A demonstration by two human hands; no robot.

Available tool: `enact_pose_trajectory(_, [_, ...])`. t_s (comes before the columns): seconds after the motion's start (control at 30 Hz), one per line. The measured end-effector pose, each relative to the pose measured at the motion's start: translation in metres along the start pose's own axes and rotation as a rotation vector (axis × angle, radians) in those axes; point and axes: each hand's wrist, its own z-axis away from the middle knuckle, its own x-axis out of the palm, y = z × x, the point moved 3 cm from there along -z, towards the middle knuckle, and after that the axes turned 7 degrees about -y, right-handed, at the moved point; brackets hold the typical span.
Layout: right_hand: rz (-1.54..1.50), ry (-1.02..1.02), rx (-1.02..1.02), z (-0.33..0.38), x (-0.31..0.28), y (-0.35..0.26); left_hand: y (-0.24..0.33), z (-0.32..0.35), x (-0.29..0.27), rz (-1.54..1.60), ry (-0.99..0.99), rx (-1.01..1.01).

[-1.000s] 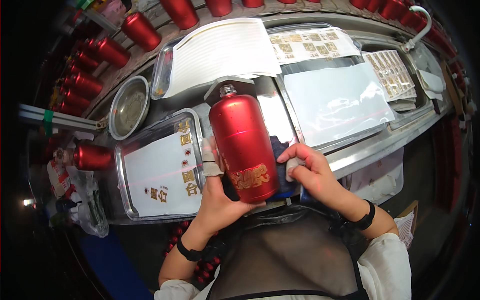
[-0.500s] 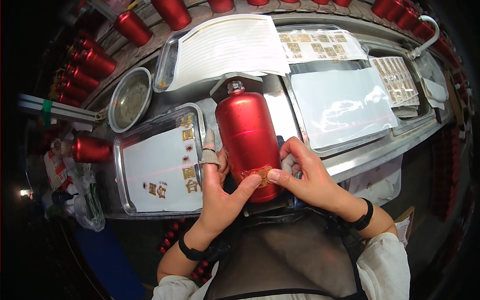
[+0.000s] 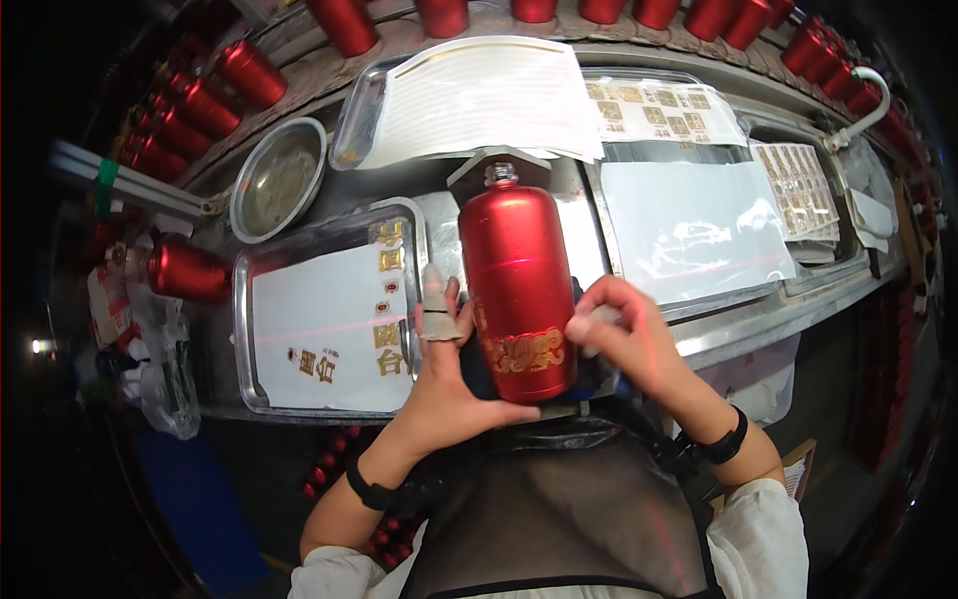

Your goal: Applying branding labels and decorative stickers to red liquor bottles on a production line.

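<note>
A red bottle (image 3: 516,280) with a gold decal near its base lies lengthwise on the metal bench, neck pointing away from me. My left hand (image 3: 449,384) cups the bottle's base from the left and below, a white cot on one finger. My right hand (image 3: 624,334) presses against the bottle's right side by the gold decal, holding a small pale piece at the fingertips. Left of the bottle is a metal tray (image 3: 244,329) lined with white paper carrying gold decals (image 3: 387,334).
A round metal bowl (image 3: 277,178) sits at the back left. Trays with white sheets (image 3: 479,100) and decal sheets (image 3: 659,110) lie behind and to the right. Several red bottles (image 3: 239,75) line the back edge, and one (image 3: 188,272) lies at far left.
The bottle has been turned, so the gold decal now sits low on its face. My right hand shifted from the decal's front to the bottle's right side.
</note>
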Motion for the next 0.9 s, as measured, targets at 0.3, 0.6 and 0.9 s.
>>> enact_pose_trajectory(0.3, [0.248,0.243,-0.4,0.026,0.022,-0.058,0.026,0.01,0.014,-0.494,0.386,0.181])
enact_pose_trajectory(0.6, [0.238,0.309,-0.276,0.018,0.005,-0.015,0.019,0.01,0.016,-0.382,0.35,0.131])
enact_pose_trajectory(0.9, [0.358,0.332,-0.431,0.022,0.004,-0.026,-0.001,0.01,0.011,-0.333,0.229,0.137])
